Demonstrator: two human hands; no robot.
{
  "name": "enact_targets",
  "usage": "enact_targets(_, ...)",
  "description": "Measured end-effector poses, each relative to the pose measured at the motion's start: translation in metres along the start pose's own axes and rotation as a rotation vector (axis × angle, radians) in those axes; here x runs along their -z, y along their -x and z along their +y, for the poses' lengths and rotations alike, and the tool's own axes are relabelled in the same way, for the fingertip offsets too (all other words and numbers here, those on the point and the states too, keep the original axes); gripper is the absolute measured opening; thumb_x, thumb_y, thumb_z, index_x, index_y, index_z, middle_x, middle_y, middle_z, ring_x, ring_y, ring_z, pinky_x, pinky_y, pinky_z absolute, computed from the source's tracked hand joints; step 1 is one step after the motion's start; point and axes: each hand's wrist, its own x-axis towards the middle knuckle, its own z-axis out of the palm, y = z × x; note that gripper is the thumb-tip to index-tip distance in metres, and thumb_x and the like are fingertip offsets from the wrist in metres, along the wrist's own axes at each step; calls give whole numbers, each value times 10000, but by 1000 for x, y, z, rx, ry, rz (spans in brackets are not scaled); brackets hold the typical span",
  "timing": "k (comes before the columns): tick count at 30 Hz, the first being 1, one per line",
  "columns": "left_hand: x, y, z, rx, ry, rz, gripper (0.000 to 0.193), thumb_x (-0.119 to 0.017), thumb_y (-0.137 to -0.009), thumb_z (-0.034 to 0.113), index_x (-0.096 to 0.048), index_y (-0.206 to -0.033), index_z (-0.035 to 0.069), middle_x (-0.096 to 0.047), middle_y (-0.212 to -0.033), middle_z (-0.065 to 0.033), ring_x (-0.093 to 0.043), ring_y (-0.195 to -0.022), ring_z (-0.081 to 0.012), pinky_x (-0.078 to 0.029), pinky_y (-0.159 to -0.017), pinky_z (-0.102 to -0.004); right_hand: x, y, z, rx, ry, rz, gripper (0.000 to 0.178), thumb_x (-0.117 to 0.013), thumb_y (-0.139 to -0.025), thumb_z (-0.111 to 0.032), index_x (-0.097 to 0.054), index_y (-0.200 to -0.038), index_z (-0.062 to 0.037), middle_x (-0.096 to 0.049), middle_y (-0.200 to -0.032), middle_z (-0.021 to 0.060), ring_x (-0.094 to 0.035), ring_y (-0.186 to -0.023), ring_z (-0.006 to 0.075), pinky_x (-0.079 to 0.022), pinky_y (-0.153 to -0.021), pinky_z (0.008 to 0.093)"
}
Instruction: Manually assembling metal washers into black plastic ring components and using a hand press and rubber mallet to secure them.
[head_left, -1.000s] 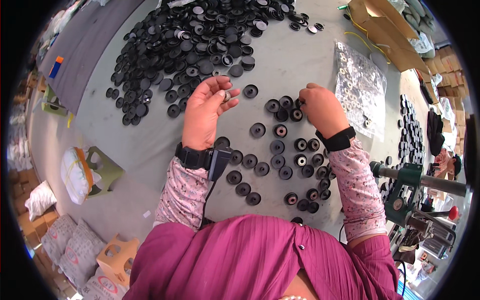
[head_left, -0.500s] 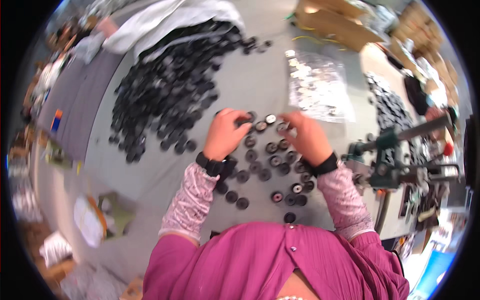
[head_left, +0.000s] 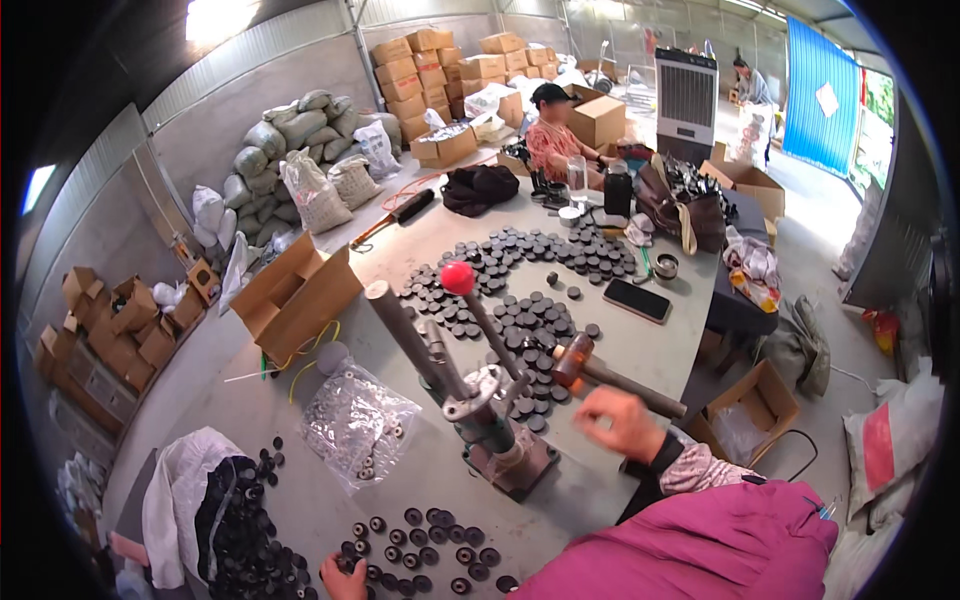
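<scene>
My right hand [head_left: 620, 424] is over the table, its fingers loosely curled and apart with nothing visible in them. Beside it lies a mallet [head_left: 573, 360] with a brown-amber head, its dark handle [head_left: 640, 390] pointing toward the table's right edge. At the bottom edge, partly cut off, my left hand [head_left: 343, 577] pinches a small black disc [head_left: 345, 563]. Around it lie several black round pieces [head_left: 428, 555] with metal centres. Between my hands stands a green hand press [head_left: 490, 425] with a red-knobbed lever [head_left: 458, 279].
Black discs [head_left: 520, 325] spread behind the press, beside a phone [head_left: 637, 300]. A clear bag of small metal parts [head_left: 360, 420] and an open carton [head_left: 300, 300] lie left. More black pieces [head_left: 250, 530] spill from a white sack [head_left: 185, 490]. A co-worker [head_left: 562, 135] sits across the table.
The view has swung up and right, bringing the press, mallet and room into sight. My right hand has left the black pieces and moved over beside the mallet; my left stays among them.
</scene>
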Motion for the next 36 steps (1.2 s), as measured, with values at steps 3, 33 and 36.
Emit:
enact_targets(3,0,10,3,-23,-67,38,844,-807,-861,458,-507,-1447,-71,-579,-1400,-330,-523,-1297,-515,-422,-1119,-557,20,0,34,13,479,174,353,-824,-817,-179,-707,-1139,-93,-650,-1098,129,-623,-1042,320,-524,-926,415)
enact_targets(33,0,4,41,-2,744,36,300,-610,-983,174,-708,-1234,41,-740,-858,-60,-620,-654,-83,-505,-613,-266,-139,-28,-116,-292,-549,-861,382,-591,-1031,-154,-549,-1357,41,-633,-851,48,-547,-639,85,-445,-568,252)
enact_targets(36,17,10,23,137,1061,-43,300,-613,-1004,142,-655,-1273,17,-756,-944,-69,-615,-674,-71,-489,-602,-225,-183,-59,-143,-143,-286,-954,414,-606,-1031,-144,-537,-1410,7,-671,-877,79,-602,-670,121,-501,-630,293)
